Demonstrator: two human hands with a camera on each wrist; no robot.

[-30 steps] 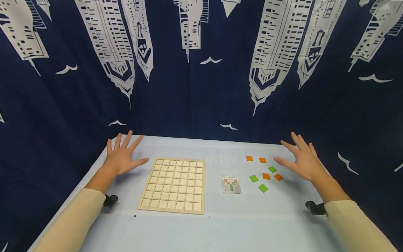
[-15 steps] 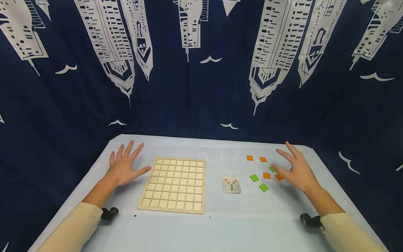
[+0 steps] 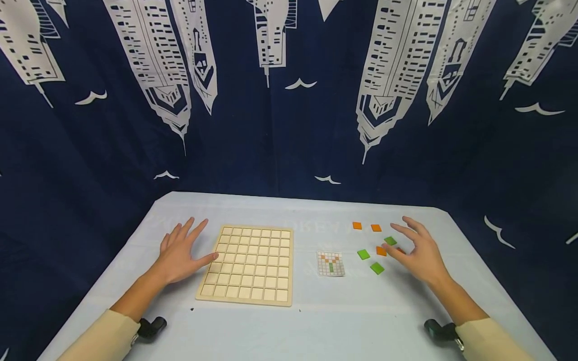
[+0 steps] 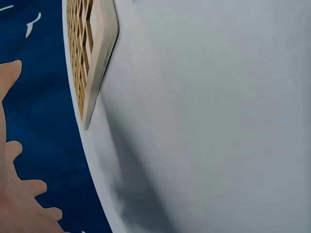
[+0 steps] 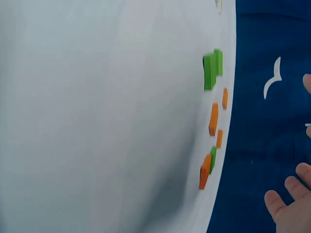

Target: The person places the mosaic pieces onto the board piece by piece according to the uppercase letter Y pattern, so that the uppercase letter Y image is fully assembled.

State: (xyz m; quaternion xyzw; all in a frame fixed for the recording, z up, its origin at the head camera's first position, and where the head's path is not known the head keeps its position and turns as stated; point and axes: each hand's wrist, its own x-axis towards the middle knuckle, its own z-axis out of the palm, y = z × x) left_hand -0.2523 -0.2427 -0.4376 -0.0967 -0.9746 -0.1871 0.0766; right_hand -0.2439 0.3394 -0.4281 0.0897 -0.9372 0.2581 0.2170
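Observation:
My left hand (image 3: 179, 258) hovers with fingers spread beside a wooden grid board (image 3: 289, 296), its thumb overlapping the board's left edge in the head view. The left wrist view catches part of that hand (image 4: 19, 204) and a corner of the board (image 4: 108, 43). On the other side, my right hand (image 3: 420, 258), fingers relaxed and holding nothing, is over the group of small square tiles. Among these are green tiles (image 3: 377, 268) and orange tiles (image 3: 356, 225); one orange tile is partly hidden behind the right hand. The right wrist view shows several tiles, including a green one (image 5: 209, 73).
Between board and tiles lies a small card (image 3: 330, 264) printed with a grid pattern in orange and green. Everything lies on a white table (image 3: 343, 331). Behind its far edge hangs a dark blue curtain (image 3: 235, 165) with white buildings and birds.
Both hands have come lower and nearer in the head view. The right hand has shifted left over the tiles, and the left thumb has reached the board's edge. Board, card and tiles stay put.

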